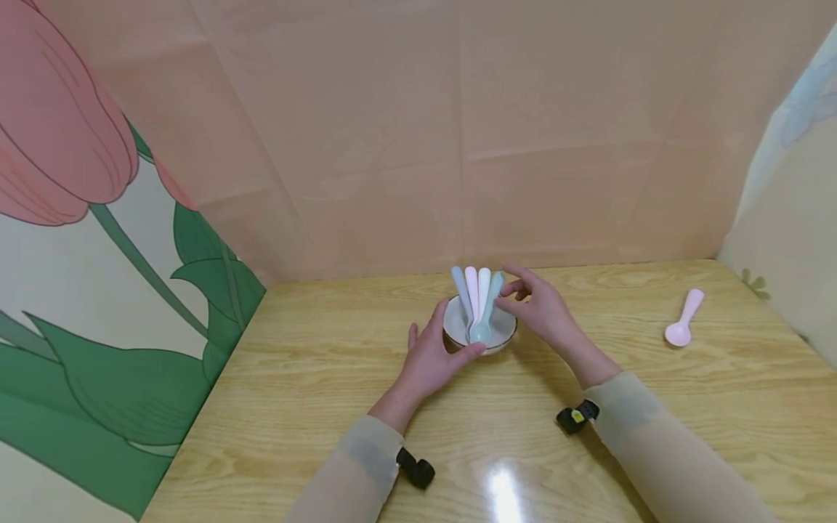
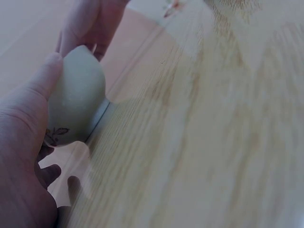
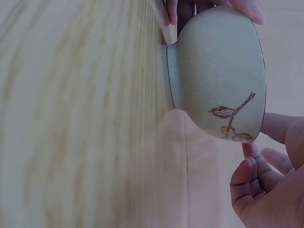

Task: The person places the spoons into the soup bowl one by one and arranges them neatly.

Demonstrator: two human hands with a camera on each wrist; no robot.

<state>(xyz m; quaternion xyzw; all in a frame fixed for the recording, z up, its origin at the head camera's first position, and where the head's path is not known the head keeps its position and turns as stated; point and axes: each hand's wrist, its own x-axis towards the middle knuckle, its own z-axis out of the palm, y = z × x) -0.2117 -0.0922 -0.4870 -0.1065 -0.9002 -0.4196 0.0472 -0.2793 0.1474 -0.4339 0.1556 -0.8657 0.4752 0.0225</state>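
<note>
A small bowl [image 1: 500,343] stands on the table; the right wrist view shows a brown leaf-and-branch pattern on its pale outside [image 3: 218,71]. Spoons lean in it with handles up: blue-grey [image 1: 460,282], pink [image 1: 471,280], white [image 1: 484,280] and mint green [image 1: 482,330]. My left hand [image 1: 434,357] holds the bowl from the near left side, thumb at the front rim. At the right rim, my right hand [image 1: 544,309] has its thumb and index finger parted beside the mint green handle, other fingers loosely bent. Whether a fingertip touches that handle is hard to see.
A separate pink spoon [image 1: 683,319] lies on the wooden table [image 1: 294,407] at the far right. A plain pinkish backdrop [image 1: 366,145] rises behind the table's back edge. Floral-printed sheeting [image 1: 131,363] borders the left side.
</note>
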